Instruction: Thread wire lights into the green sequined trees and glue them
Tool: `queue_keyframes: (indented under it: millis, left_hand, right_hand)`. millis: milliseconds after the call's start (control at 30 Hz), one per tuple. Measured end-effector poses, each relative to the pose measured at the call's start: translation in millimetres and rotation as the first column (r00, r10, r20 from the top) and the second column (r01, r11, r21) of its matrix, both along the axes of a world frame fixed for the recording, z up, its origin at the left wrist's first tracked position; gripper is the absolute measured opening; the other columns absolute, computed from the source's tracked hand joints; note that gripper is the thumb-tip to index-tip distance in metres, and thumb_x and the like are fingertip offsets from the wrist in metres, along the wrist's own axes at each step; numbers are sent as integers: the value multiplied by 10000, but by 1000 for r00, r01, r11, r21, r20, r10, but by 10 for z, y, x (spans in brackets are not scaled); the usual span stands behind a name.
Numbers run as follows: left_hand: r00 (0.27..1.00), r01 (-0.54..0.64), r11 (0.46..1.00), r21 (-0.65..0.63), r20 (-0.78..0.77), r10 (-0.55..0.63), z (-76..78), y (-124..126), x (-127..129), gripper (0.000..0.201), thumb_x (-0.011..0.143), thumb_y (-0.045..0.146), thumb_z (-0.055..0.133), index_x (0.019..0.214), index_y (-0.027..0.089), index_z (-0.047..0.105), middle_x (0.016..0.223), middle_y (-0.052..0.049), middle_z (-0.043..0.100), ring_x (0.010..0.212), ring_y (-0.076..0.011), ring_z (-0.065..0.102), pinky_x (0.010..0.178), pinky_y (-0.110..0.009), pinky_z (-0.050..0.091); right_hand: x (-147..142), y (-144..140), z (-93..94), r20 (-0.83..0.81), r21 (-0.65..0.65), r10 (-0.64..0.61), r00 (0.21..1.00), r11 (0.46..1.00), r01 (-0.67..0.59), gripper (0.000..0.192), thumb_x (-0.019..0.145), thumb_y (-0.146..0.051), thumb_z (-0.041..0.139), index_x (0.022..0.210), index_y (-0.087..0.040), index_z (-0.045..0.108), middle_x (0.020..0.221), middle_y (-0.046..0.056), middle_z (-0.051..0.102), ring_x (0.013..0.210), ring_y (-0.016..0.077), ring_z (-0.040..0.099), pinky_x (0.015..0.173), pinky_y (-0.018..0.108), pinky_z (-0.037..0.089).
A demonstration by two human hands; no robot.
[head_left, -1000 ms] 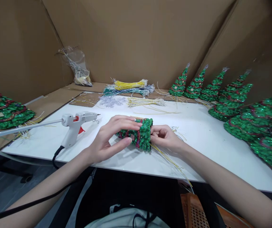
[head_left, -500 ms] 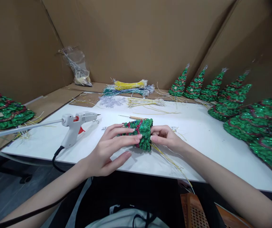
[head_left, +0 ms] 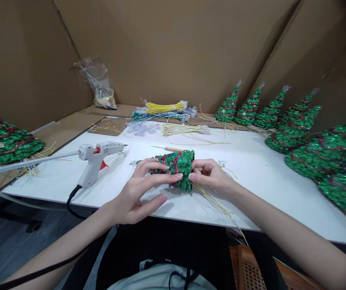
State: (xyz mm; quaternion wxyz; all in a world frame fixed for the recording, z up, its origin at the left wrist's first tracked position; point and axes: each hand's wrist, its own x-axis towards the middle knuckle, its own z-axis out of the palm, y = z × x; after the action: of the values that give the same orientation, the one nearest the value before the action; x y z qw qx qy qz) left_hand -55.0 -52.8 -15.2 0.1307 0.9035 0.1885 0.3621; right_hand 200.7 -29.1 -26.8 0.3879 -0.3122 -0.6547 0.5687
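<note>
White tabletop (head_left: 260,177), cardboard walls. We hold glitter tree (head_left: 177,167) sideways: L hand (head_left: 136,191) fingers curled on it, R hand (head_left: 209,175) pinching base. Glue gun (head_left: 96,159) nearby.

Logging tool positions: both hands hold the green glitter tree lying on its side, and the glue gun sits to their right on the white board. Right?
Not quite. The head view shows the glue gun left of the hands, not right. The left hand and right hand do hold the tree, lying sideways.
</note>
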Motion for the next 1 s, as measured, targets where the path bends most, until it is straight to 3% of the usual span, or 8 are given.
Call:
queue_keyframes:
  millis: [767, 1000]
  left_hand:
    - [1000, -16, 999, -36, -24, 15, -11, 6, -8, 496, 883, 145, 572, 1355, 259, 476, 1278, -51, 635, 1207, -246, 472, 1052, -435, 364]
    - [998, -45, 998, -35, -48, 43, -24, -9, -14, 488, 898, 165, 558, 1367, 269, 474, 1266, -45, 642, 1147, -230, 493, 1027, -407, 370]
  right_hand:
    - [-39, -6, -1, 36, -12, 0, 999, 1000, 0, 426, 734, -495, 747, 631, -161, 503, 536, -85, 280, 507, 62, 235, 479, 236, 205]
    - [-41, -4, 1, 47, -14, -14, 999, 1000, 15, 411, 715, -519, 755, 684, -146, 585, 505, -91, 284, 484, 60, 224, 466, 235, 207]
